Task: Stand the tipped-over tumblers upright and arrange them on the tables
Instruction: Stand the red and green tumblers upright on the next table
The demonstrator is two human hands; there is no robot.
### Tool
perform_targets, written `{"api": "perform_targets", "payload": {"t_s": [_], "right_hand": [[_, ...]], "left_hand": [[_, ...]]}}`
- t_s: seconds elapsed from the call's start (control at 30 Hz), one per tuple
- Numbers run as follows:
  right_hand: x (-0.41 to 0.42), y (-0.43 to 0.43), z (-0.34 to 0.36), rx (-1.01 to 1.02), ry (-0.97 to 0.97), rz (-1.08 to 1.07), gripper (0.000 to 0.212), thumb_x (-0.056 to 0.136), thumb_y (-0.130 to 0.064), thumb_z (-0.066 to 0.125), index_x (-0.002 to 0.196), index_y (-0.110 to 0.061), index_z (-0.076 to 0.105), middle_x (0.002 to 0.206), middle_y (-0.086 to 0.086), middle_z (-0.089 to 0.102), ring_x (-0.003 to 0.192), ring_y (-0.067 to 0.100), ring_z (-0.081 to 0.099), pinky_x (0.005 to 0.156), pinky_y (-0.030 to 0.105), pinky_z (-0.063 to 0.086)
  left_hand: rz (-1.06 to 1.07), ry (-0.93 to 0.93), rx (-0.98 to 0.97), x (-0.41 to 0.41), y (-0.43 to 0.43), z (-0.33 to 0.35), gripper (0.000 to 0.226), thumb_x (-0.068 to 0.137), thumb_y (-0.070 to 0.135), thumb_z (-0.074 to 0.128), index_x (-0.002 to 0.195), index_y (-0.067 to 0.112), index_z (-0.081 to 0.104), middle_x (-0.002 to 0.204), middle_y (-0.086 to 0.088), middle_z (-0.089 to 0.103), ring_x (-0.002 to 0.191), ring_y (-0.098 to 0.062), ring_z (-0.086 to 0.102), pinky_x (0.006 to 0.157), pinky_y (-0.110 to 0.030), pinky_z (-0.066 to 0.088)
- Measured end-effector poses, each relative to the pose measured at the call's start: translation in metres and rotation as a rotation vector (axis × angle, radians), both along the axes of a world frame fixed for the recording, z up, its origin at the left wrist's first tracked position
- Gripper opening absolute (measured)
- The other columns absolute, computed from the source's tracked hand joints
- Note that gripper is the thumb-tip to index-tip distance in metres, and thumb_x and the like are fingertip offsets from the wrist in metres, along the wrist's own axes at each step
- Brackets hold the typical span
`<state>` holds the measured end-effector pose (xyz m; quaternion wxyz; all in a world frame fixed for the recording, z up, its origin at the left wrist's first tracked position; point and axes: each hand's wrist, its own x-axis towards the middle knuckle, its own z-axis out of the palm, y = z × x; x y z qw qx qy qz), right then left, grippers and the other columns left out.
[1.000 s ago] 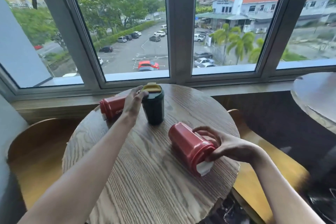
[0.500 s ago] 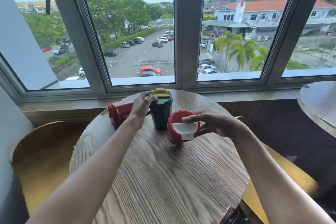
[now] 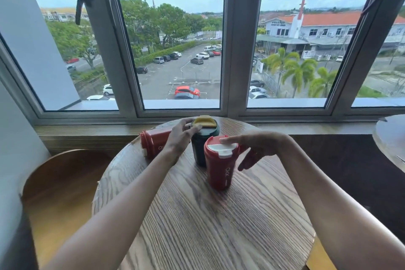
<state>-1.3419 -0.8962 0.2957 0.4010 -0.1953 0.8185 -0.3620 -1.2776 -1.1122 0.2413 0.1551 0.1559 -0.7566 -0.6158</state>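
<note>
On the round wooden table point(image 3: 197, 226) three tumblers are seen. A red tumbler with a white lid point(image 3: 219, 163) is stood upright near the middle. Just behind it, and very close or touching, a dark green tumbler with a yellow lid point(image 3: 202, 138) is also stood upright. A second red tumbler point(image 3: 154, 141) is left lying on its side at the far left edge, near the window sill point(image 3: 87, 130).

The right hand point(image 3: 252, 149) is held open beside the upright red tumbler. Its fingertips point(image 3: 223, 140) are laid on the white lid, but the cup is not gripped. The left hand point(image 3: 182, 136) is spread loosely, with fingers resting on the yellow lid. Nothing is squeezed by it. Whether it also touches the lying tumbler cannot be told.

One cup is judged still to be stood up.

Trouble could be caused in a few ways. The two upright cups are packed close, so one could be knocked into the other by a quick pull of a hand or arm. The lying tumbler is round and close to the edge, so it could be rolled off by a bump from the left arm. A second table point(image 3: 392, 138) is seen at the right.
</note>
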Motion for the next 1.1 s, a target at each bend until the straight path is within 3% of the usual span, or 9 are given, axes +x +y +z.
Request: {"api": "perform_targets", "payload": {"t_s": [0.07, 0.17, 0.3, 0.43, 0.57, 0.67, 0.77, 0.87, 1.1], "right_hand": [[-0.002, 0.0, 0.004, 0.088, 0.101, 0.056, 0.07, 0.082, -0.067, 0.055, 0.128, -0.015, 0.06, 0.123, 0.008, 0.065, 0.101, 0.035, 0.069, 0.093, 0.042, 0.054], [-0.008, -0.016, 0.008, -0.028, 0.34, 0.006, 0.059, 0.09, -0.055, 0.055, 0.13, -0.012, 0.058, 0.129, 0.006, 0.061, 0.111, 0.028, 0.062, 0.095, 0.04, 0.051], [-0.023, -0.047, 0.01, -0.231, 0.462, -0.105, 0.052, 0.089, -0.032, 0.068, 0.132, -0.006, 0.055, 0.133, 0.016, 0.06, 0.113, 0.024, 0.059, 0.099, 0.035, 0.047], [-0.029, -0.068, 0.011, -0.158, 0.372, -0.024, 0.057, 0.085, -0.023, 0.073, 0.136, -0.006, 0.052, 0.132, 0.017, 0.057, 0.116, 0.029, 0.058, 0.092, 0.035, 0.046], [-0.032, -0.073, 0.004, -0.175, 0.308, -0.093, 0.057, 0.079, -0.018, 0.079, 0.131, -0.012, 0.056, 0.097, 0.003, 0.061, 0.079, 0.019, 0.058, 0.076, 0.033, 0.047], [-0.036, -0.072, 0.0, -0.176, 0.265, -0.114, 0.061, 0.078, -0.018, 0.079, 0.134, -0.012, 0.055, 0.103, 0.006, 0.062, 0.079, 0.017, 0.058, 0.078, 0.033, 0.048], [-0.037, -0.074, -0.001, -0.166, 0.228, -0.122, 0.063, 0.078, -0.019, 0.078, 0.136, -0.016, 0.053, 0.112, 0.01, 0.061, 0.087, 0.02, 0.058, 0.081, 0.033, 0.048], [-0.038, -0.074, -0.003, -0.173, 0.198, -0.13, 0.062, 0.079, -0.019, 0.078, 0.135, -0.017, 0.052, 0.113, 0.01, 0.061, 0.091, 0.022, 0.058, 0.078, 0.032, 0.048], [-0.044, -0.076, -0.014, -0.229, 0.183, -0.16, 0.062, 0.075, -0.02, 0.081, 0.132, -0.018, 0.056, 0.12, 0.013, 0.063, 0.094, 0.025, 0.059, 0.082, 0.037, 0.048]], "left_hand": [[0.102, 0.138, -0.151, 0.007, -0.004, 0.0, 0.042, 0.086, 0.044, 0.066, 0.118, 0.018, 0.063, 0.113, 0.0, 0.067, 0.103, -0.013, 0.064, 0.09, -0.029, 0.05], [0.395, 0.329, -0.264, 0.023, -0.022, 0.006, 0.021, 0.091, 0.028, 0.062, 0.107, 0.015, 0.064, 0.101, -0.001, 0.067, 0.088, -0.011, 0.061, 0.074, -0.02, 0.047], [0.64, 0.162, -0.173, 0.035, -0.082, -0.014, 0.045, 0.073, 0.048, 0.062, 0.109, 0.021, 0.059, 0.111, -0.006, 0.061, 0.108, -0.028, 0.057, 0.094, -0.046, 0.048], [0.454, -0.117, 0.05, 0.041, -0.113, -0.033, 0.09, 0.066, 0.055, 0.072, 0.139, 0.013, 0.039, 0.128, -0.006, 0.049, 0.119, -0.025, 0.049, 0.101, -0.041, 0.04], [0.271, -0.144, 0.165, 0.037, -0.111, -0.036, 0.058, 0.081, 0.02, 0.075, 0.129, 0.005, 0.046, 0.124, -0.014, 0.059, 0.091, -0.016, 0.06, 0.071, -0.027, 0.048], [0.207, -0.142, 0.19, 0.035, -0.109, -0.034, 0.052, 0.081, 0.018, 0.074, 0.127, 0.007, 0.054, 0.121, -0.018, 0.064, 0.085, -0.014, 0.062, 0.056, -0.021, 0.051], [0.255, -0.112, 0.204, 0.036, -0.112, -0.037, 0.061, 0.065, 0.023, 0.084, 0.118, 0.012, 0.056, 0.121, -0.016, 0.065, 0.098, -0.023, 0.065, 0.072, -0.028, 0.053], [0.317, -0.059, 0.208, 0.042, -0.105, -0.036, 0.07, 0.064, 0.014, 0.087, 0.125, 0.011, 0.053, 0.122, -0.014, 0.062, 0.1, -0.025, 0.065, 0.075, -0.035, 0.059], [0.287, 0.031, -0.249, 0.066, -0.082, -0.011, 0.066, 0.06, 0.017, 0.089, 0.116, 0.024, 0.054, 0.126, -0.009, 0.051, 0.115, -0.021, 0.054, 0.101, -0.037, 0.046]]}}
